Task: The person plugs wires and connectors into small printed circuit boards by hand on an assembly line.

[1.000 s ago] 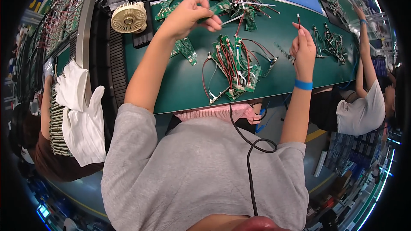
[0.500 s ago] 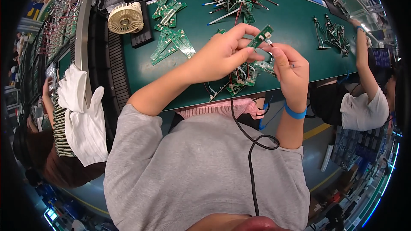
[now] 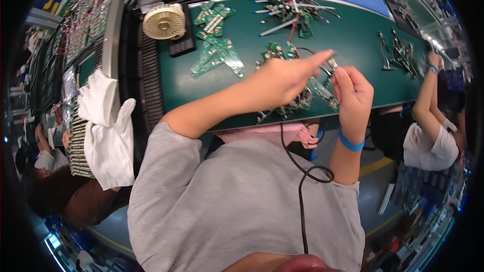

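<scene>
Right hand (image 3: 356, 90) has a small part (image 3: 333, 64) pinched, slanting up toward the left hand (image 3: 282, 83) (grip's blurry, can't tell), this side of the wire pile (image 3: 298, 10).

Circuit boards (image 3: 233, 59) — glossy, gloves (image 3: 108, 153) — matt cloth, smooth plastic fan (image 3: 163, 23)

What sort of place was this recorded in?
Probably an electronics assembly workshop: loose green circuit boards lie on the table, a heap of wired boards lies beyond, and another person is at the right.
</scene>
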Action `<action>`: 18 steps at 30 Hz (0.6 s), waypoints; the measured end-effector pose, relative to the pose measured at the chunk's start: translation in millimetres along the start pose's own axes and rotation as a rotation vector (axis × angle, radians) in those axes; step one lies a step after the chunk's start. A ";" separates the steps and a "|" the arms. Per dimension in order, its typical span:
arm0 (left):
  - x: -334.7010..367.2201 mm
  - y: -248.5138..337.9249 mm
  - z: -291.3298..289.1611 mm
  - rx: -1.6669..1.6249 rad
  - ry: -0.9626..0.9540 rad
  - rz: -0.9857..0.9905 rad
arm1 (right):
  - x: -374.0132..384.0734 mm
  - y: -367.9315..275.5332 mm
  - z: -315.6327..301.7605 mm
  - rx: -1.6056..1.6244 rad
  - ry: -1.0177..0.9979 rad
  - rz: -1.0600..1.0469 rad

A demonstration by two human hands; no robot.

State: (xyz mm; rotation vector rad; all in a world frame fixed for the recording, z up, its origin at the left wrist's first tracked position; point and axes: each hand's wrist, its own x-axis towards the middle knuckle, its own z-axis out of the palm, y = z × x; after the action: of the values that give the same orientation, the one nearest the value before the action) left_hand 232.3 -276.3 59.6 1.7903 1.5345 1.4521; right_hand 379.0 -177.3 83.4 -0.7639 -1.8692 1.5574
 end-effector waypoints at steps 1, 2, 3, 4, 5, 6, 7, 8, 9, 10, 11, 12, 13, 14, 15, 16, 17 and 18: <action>-0.4 0.7 -0.3 0.099 0.012 0.022 | -1.1 -2.1 2.9 -0.031 -0.006 -0.010; -1.6 -1.9 -1.9 0.162 0.020 0.075 | -1.8 -5.5 5.2 -0.062 -0.014 -0.022; -3.6 -1.8 -3.6 0.232 0.054 0.112 | -1.5 -6.6 5.9 -0.097 -0.033 -0.025; -3.0 0.0 -4.5 0.255 0.047 0.138 | -0.1 -5.0 4.9 -0.140 -0.025 -0.039; -3.6 2.5 -5.7 0.284 0.043 0.161 | 1.0 -3.8 4.9 -0.180 -0.022 -0.056; -4.2 1.8 -4.9 0.291 0.040 0.180 | 0.2 -3.8 3.8 -0.270 -0.011 -0.072; -7.4 -7.2 -1.6 0.224 0.044 0.173 | -0.4 -5.3 5.4 -0.346 -0.006 -0.129; -8.4 -9.1 1.6 0.180 0.044 0.173 | -2.4 -5.7 4.0 -0.368 -0.010 -0.173; -6.0 -1.8 -1.0 0.253 -0.038 0.139 | -3.3 -8.9 0.9 -0.450 -0.016 -0.181; -7.4 -6.8 4.3 0.231 -0.029 0.180 | -5.1 -7.1 0.1 -0.453 -0.006 -0.196; -3.1 -0.6 3.1 0.198 -0.073 0.188 | -5.8 -0.8 -3.4 -0.417 0.024 -0.210; -6.9 -1.5 5.4 0.223 -0.071 0.184 | -4.5 3.1 -5.6 -0.327 -0.037 -0.144; -10.5 -3.2 4.2 0.244 -0.071 0.179 | -1.1 6.9 -6.3 -0.243 -0.097 -0.071; -7.2 3.8 2.6 0.226 -0.105 0.171 | -1.2 12.9 -12.5 -0.148 -0.122 -0.066; -9.6 9.7 0.0 0.210 -0.135 0.145 | -1.1 12.1 -12.4 -0.146 -0.136 -0.075; -11.0 8.8 1.6 0.175 -0.103 0.179 | -0.7 10.2 -12.5 -0.081 -0.156 -0.063; -11.2 9.7 0.8 0.181 -0.096 0.175 | -0.9 8.5 -13.2 -0.018 -0.173 -0.048; -11.2 9.7 0.2 0.109 -0.107 0.201 | -1.1 8.2 -15.6 -0.019 -0.178 -0.050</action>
State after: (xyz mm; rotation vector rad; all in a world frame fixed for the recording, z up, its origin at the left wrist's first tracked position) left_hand 238.7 -289.4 62.2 2.1027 1.4402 1.3574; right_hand 391.8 -166.7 77.5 -0.5985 -2.0170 1.6240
